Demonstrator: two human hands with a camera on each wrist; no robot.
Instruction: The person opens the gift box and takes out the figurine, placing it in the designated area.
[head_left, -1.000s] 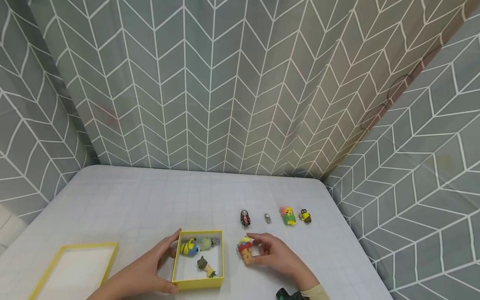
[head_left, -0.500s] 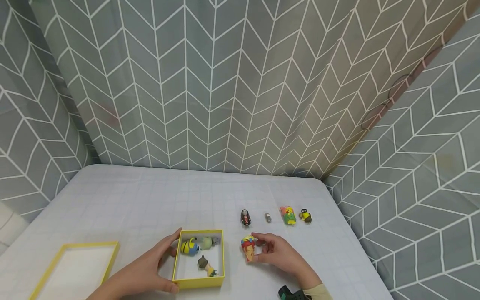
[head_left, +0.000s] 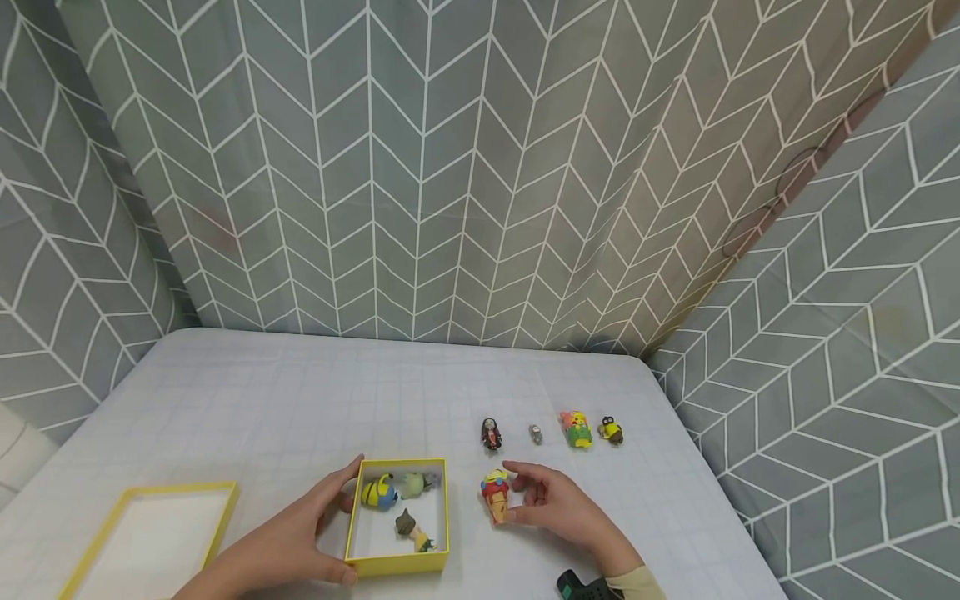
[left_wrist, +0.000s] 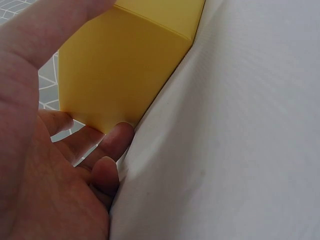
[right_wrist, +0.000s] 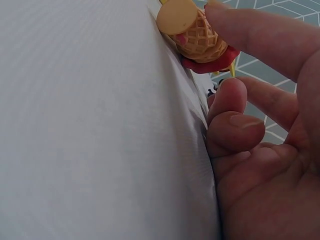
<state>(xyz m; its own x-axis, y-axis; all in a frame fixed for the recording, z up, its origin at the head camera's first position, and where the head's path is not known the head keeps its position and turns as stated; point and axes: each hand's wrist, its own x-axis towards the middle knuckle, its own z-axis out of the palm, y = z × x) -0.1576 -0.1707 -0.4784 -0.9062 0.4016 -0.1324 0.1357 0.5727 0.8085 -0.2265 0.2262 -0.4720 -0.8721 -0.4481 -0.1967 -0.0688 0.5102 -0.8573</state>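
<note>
In the head view my left hand (head_left: 296, 529) grips the left side of a yellow box (head_left: 397, 567), thumb at its near corner and fingers at the far one. Inside the box lie a yellow-and-blue minion figure (head_left: 380, 493), a pale green figure (head_left: 412, 485) and a small brown-capped figure (head_left: 406, 523). My right hand (head_left: 552, 504) holds a toy ice cream cone (head_left: 496, 497) between thumb and index finger, just right of the box. In the right wrist view, the thumb meets the waffle part (right_wrist: 202, 37), while the index fingertip sits by the topping; the cone is close over the white cloth.
Behind the cone stands a row of toys: a dark-haired doll (head_left: 491, 434), a tiny grey figure (head_left: 536, 433), a pink, yellow and green toy (head_left: 577, 429) and another minion (head_left: 611, 431). A yellow-rimmed box lid (head_left: 161, 533) lies at the left. Patterned curtains (head_left: 420, 167) surround the table.
The right hand has shifted the ice cream cone slightly to the right, away from the box. Its index finger is now a little higher at the cone's top. The left hand has stayed on the box.
</note>
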